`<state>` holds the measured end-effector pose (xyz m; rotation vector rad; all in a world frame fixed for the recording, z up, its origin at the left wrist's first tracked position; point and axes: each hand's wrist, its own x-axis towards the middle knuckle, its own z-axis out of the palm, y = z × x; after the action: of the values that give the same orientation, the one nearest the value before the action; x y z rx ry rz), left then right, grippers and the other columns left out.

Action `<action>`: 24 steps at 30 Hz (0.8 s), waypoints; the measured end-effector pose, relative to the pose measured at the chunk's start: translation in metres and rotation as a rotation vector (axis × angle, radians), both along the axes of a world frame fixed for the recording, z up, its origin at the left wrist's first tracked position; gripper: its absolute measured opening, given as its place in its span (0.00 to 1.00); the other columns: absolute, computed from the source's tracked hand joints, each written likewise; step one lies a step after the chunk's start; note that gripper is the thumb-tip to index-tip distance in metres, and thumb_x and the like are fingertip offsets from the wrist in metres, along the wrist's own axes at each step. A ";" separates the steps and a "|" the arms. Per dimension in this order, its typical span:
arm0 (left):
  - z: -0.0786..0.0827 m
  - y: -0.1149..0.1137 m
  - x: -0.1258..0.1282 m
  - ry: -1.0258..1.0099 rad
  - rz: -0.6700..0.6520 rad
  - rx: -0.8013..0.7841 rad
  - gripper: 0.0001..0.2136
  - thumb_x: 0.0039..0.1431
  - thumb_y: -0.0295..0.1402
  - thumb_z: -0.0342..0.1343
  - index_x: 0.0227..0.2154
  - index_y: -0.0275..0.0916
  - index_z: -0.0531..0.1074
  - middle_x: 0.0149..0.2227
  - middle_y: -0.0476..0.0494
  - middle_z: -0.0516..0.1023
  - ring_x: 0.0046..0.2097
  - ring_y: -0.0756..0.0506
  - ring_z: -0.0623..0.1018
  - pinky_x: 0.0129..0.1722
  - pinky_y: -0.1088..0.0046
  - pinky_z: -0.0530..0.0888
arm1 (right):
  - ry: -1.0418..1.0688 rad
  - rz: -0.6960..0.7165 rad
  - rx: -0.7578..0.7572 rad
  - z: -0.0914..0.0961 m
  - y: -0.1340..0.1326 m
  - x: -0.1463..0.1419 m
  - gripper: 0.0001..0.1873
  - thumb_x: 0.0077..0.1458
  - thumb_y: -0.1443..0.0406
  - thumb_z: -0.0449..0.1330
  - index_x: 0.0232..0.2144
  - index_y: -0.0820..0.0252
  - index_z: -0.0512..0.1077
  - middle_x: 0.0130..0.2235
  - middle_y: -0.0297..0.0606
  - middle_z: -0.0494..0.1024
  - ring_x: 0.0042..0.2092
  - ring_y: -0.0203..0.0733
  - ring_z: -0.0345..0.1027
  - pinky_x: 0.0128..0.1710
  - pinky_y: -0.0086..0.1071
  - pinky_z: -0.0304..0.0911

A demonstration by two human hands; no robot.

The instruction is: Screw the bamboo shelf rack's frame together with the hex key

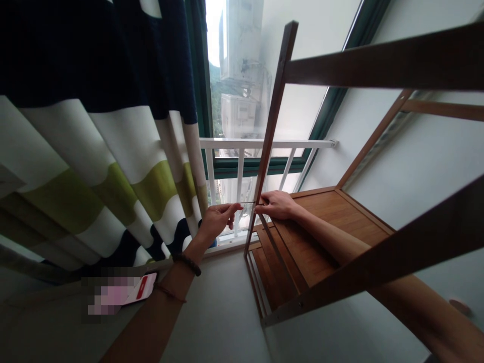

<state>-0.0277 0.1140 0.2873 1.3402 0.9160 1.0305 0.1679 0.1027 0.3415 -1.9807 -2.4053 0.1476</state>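
My left hand (221, 218) is closed in a pinch on a thin dark rod (247, 202) that looks like a hex key. The rod runs sideways to an upright post (269, 136) of a brown wooden shelf rack, and its far end meets the post. On the other side of that post, my right hand (279, 204) grips the rack where the post joins the shelf board (333, 217). The right fingertips are partly hidden behind the post and rail. My right forearm reaches through the rack's frame, above the board.
A lower slatted shelf (270, 272) sits beneath the board. Behind the rack are a white railing (227, 144) and a green-framed window. A striped curtain (113, 151) hangs at left. On the ledge below it lies a phone (141, 289), partly blurred out.
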 end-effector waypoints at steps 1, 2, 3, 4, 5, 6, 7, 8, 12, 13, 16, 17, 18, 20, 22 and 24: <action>0.001 0.000 0.000 -0.057 -0.052 -0.054 0.14 0.45 0.40 0.60 0.30 0.33 0.77 0.18 0.51 0.67 0.18 0.56 0.65 0.18 0.79 0.64 | 0.002 0.003 -0.004 0.001 0.000 0.000 0.24 0.49 0.46 0.48 0.31 0.57 0.70 0.33 0.36 0.74 0.34 0.40 0.65 0.27 0.28 0.49; 0.002 0.000 0.000 -0.141 -0.102 -0.120 0.14 0.46 0.39 0.59 0.31 0.33 0.76 0.18 0.51 0.67 0.19 0.56 0.65 0.19 0.80 0.64 | 0.003 0.004 -0.005 0.001 -0.001 -0.001 0.23 0.49 0.46 0.48 0.32 0.57 0.70 0.33 0.36 0.74 0.34 0.40 0.65 0.27 0.28 0.50; 0.004 -0.001 0.000 -0.232 -0.141 -0.193 0.13 0.47 0.37 0.59 0.31 0.32 0.76 0.20 0.50 0.68 0.21 0.56 0.66 0.20 0.80 0.65 | 0.001 0.004 -0.006 0.001 -0.001 -0.001 0.23 0.49 0.46 0.48 0.32 0.57 0.70 0.33 0.37 0.75 0.34 0.40 0.65 0.27 0.28 0.49; 0.005 -0.001 0.001 -0.314 -0.170 -0.267 0.11 0.47 0.35 0.59 0.31 0.31 0.76 0.22 0.49 0.69 0.23 0.56 0.67 0.22 0.81 0.66 | -0.003 0.000 -0.003 0.001 -0.001 -0.001 0.23 0.49 0.46 0.48 0.32 0.57 0.70 0.33 0.37 0.74 0.34 0.40 0.65 0.27 0.28 0.49; 0.006 -0.001 0.002 -0.382 -0.191 -0.339 0.10 0.48 0.33 0.59 0.31 0.31 0.75 0.22 0.48 0.69 0.24 0.56 0.68 0.23 0.82 0.67 | -0.008 -0.005 0.000 0.001 -0.001 -0.001 0.24 0.48 0.46 0.48 0.31 0.57 0.70 0.33 0.37 0.74 0.34 0.40 0.65 0.27 0.28 0.49; 0.007 -0.001 0.002 -0.428 -0.208 -0.407 0.09 0.49 0.32 0.58 0.31 0.31 0.75 0.23 0.48 0.69 0.24 0.56 0.68 0.23 0.83 0.67 | -0.012 -0.009 0.003 0.001 -0.001 -0.001 0.24 0.48 0.45 0.48 0.31 0.58 0.70 0.32 0.37 0.74 0.34 0.40 0.65 0.26 0.28 0.49; 0.008 -0.001 0.002 -0.452 -0.223 -0.464 0.08 0.50 0.31 0.58 0.32 0.31 0.74 0.23 0.48 0.69 0.24 0.56 0.68 0.22 0.83 0.67 | -0.013 -0.009 0.006 0.001 0.000 -0.001 0.25 0.48 0.45 0.48 0.31 0.58 0.70 0.32 0.37 0.74 0.33 0.40 0.65 0.26 0.28 0.48; 0.008 -0.001 0.002 -0.453 -0.230 -0.511 0.07 0.50 0.30 0.58 0.32 0.32 0.74 0.23 0.49 0.68 0.23 0.57 0.68 0.21 0.84 0.67 | -0.011 -0.007 0.006 0.000 0.000 -0.001 0.25 0.48 0.45 0.48 0.31 0.58 0.70 0.32 0.37 0.74 0.33 0.40 0.65 0.26 0.28 0.48; 0.011 0.001 -0.004 -0.303 -0.244 -0.631 0.09 0.49 0.35 0.58 0.23 0.33 0.68 0.20 0.51 0.65 0.19 0.57 0.65 0.14 0.85 0.61 | 0.002 0.009 0.004 -0.002 0.000 0.000 0.24 0.49 0.46 0.48 0.33 0.57 0.70 0.32 0.36 0.74 0.34 0.40 0.65 0.27 0.28 0.49; 0.013 0.002 -0.006 -0.270 -0.265 -0.654 0.11 0.49 0.36 0.58 0.21 0.34 0.66 0.18 0.52 0.63 0.18 0.58 0.63 0.12 0.86 0.59 | 0.002 0.008 0.004 -0.002 0.000 0.001 0.24 0.49 0.46 0.48 0.33 0.57 0.70 0.32 0.36 0.74 0.34 0.40 0.65 0.27 0.28 0.49; 0.018 0.006 -0.010 -0.232 -0.381 -0.711 0.12 0.50 0.35 0.57 0.19 0.36 0.61 0.16 0.55 0.57 0.16 0.58 0.58 0.10 0.86 0.54 | 0.004 0.008 0.007 -0.002 0.001 0.001 0.24 0.49 0.46 0.48 0.34 0.56 0.71 0.33 0.36 0.75 0.34 0.40 0.65 0.28 0.28 0.50; 0.020 0.008 -0.010 -0.226 -0.413 -0.728 0.12 0.50 0.35 0.56 0.18 0.36 0.60 0.15 0.56 0.56 0.16 0.58 0.57 0.10 0.86 0.53 | 0.006 0.008 0.007 -0.002 0.001 0.001 0.24 0.48 0.46 0.49 0.34 0.56 0.71 0.33 0.36 0.75 0.34 0.40 0.66 0.28 0.28 0.50; 0.022 0.009 -0.010 -0.217 -0.436 -0.743 0.13 0.50 0.35 0.56 0.18 0.37 0.59 0.15 0.56 0.55 0.16 0.58 0.57 0.10 0.86 0.52 | 0.008 0.007 0.006 -0.002 0.000 0.001 0.24 0.48 0.46 0.49 0.34 0.56 0.71 0.33 0.36 0.75 0.34 0.41 0.66 0.28 0.28 0.50; 0.026 0.011 -0.007 -0.204 -0.440 -0.747 0.14 0.50 0.34 0.54 0.16 0.38 0.56 0.15 0.56 0.52 0.15 0.57 0.54 0.10 0.85 0.50 | 0.009 0.007 0.005 -0.002 0.000 0.000 0.24 0.48 0.46 0.49 0.34 0.56 0.71 0.33 0.36 0.75 0.34 0.41 0.66 0.27 0.28 0.49; 0.029 0.011 -0.001 -0.167 -0.401 -0.695 0.14 0.50 0.34 0.51 0.16 0.39 0.53 0.15 0.57 0.50 0.15 0.57 0.52 0.11 0.84 0.47 | 0.009 0.010 0.010 -0.001 0.000 0.000 0.24 0.48 0.46 0.49 0.33 0.56 0.71 0.33 0.36 0.75 0.34 0.41 0.66 0.27 0.28 0.49; 0.030 0.010 0.005 -0.084 -0.327 -0.593 0.14 0.51 0.34 0.48 0.16 0.40 0.51 0.15 0.57 0.47 0.14 0.57 0.50 0.11 0.83 0.45 | 0.005 0.010 0.014 -0.001 -0.001 0.000 0.24 0.48 0.46 0.48 0.32 0.57 0.70 0.33 0.37 0.75 0.34 0.41 0.66 0.27 0.29 0.49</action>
<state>-0.0229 0.1241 0.3170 0.8965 0.8192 0.4996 0.1678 0.1020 0.3409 -1.9600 -2.4074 0.1360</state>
